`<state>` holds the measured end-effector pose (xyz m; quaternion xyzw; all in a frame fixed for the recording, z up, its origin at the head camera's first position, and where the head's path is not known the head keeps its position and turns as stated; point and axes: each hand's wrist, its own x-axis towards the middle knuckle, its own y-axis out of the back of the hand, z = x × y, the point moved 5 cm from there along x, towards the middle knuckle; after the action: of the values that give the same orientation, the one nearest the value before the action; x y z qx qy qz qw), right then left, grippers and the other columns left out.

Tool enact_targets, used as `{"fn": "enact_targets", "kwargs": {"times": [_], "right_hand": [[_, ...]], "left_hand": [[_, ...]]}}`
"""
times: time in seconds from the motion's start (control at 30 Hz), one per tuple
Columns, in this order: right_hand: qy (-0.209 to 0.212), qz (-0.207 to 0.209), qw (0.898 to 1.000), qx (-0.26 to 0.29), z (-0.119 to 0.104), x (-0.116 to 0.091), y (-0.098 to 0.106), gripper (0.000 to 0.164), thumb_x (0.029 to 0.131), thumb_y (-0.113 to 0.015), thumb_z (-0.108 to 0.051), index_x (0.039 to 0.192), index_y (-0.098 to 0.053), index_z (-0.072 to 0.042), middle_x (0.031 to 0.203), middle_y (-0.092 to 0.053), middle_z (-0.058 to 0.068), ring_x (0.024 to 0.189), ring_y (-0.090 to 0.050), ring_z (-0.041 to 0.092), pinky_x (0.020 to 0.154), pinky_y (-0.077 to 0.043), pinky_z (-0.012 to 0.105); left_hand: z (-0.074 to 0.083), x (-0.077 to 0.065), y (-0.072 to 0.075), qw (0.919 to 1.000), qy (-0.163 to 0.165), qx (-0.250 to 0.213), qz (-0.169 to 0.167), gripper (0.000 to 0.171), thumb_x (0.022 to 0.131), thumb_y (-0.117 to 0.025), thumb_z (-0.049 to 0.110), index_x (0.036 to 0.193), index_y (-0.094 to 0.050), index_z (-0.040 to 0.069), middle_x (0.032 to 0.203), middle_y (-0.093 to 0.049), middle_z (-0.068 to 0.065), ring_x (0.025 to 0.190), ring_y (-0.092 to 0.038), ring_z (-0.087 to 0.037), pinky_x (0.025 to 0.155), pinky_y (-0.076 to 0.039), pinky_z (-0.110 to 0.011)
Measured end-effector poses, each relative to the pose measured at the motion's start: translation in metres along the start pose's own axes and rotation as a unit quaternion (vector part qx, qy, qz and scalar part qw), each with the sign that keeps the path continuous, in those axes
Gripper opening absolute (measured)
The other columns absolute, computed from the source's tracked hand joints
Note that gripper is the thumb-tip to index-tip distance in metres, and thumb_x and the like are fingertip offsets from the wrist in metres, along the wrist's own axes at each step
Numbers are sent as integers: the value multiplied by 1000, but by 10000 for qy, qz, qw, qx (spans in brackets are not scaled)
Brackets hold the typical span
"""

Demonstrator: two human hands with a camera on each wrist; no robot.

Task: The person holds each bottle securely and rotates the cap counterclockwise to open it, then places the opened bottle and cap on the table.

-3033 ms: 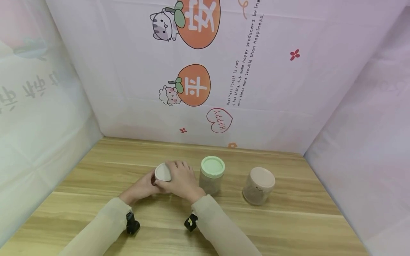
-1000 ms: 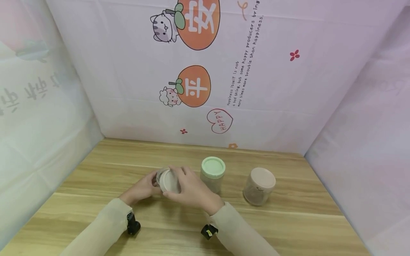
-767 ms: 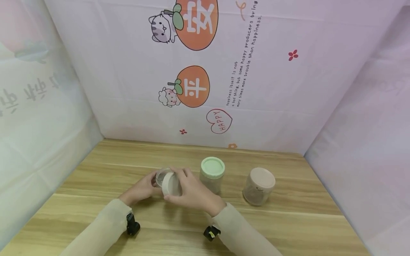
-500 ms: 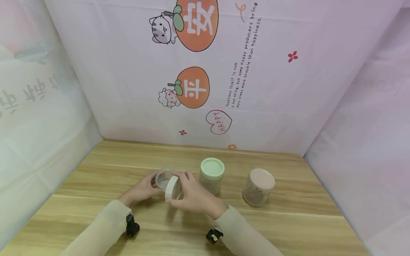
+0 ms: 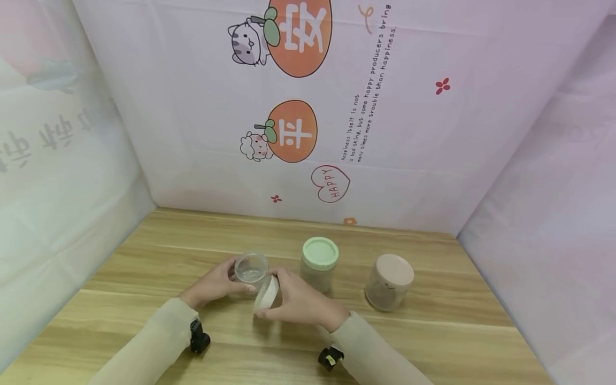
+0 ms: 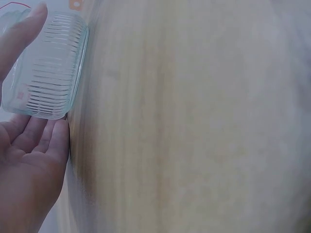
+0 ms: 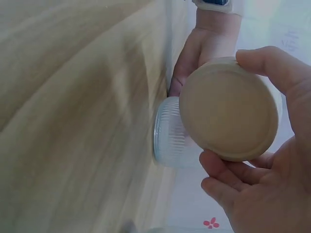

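Observation:
A clear ribbed glass jar (image 5: 251,269) stands upright on the table with its mouth uncovered. My left hand (image 5: 214,284) grips it from the left; in the left wrist view the thumb lies on one side of the jar (image 6: 51,63) and the fingers of the hand (image 6: 30,170) on the other. Just right of the jar, my right hand (image 5: 303,302) holds a round off-white lid (image 5: 267,294) by its rim, tipped on edge. The right wrist view shows the lid (image 7: 228,111) pinched between thumb and fingers, partly covering the jar (image 7: 170,133) behind.
Close to the right hand stands a jar with a green lid (image 5: 320,252). Farther right is a jar with a pale pink lid (image 5: 394,268). The wood-grain table (image 5: 433,342) ends at printed white cloth walls (image 5: 409,176) on the back and sides.
My right hand has lifted the lid off the jar and moved it right and nearer, tilting it on edge. The jar's open mouth now shows. My left hand stays around the jar.

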<state>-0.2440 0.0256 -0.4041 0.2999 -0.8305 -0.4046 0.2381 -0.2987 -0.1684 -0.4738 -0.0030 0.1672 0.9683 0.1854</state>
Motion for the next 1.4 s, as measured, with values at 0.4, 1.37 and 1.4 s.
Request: {"fn": "enact_targets", "kwargs": {"times": [0.4, 1.37, 1.4], "right_hand": [[387, -469, 9957, 696, 1, -4, -11, 79, 73, -73, -44, 131, -39, -4, 114, -51, 4, 97, -51, 9, 79, -44, 20], [323, -792, 9951, -496, 2, -3, -46, 79, 69, -73, -52, 133, -44, -17, 120, -50, -8, 102, -44, 7, 81, -42, 22], [238, -764, 9954, -536, 3, -3, -47, 80, 68, -73, -53, 134, -43, -19, 119, -49, -8, 102, -43, 8, 80, -42, 22]], "left_hand": [[0, -1, 1, 10000, 6, -74, 41, 95, 65, -83, 32, 141, -27, 18, 129, -46, -4, 117, -45, -22, 96, -38, -39], [-2, 1, 2, 9998, -75, -161, -13, 92, 66, -82, 31, 140, -29, 19, 134, -41, -4, 117, -45, -23, 96, -38, -40], [-2, 1, 2, 9998, -81, -170, -25, 92, 66, -82, 31, 140, -29, 19, 134, -41, -4, 116, -45, -23, 96, -38, -40]]}}
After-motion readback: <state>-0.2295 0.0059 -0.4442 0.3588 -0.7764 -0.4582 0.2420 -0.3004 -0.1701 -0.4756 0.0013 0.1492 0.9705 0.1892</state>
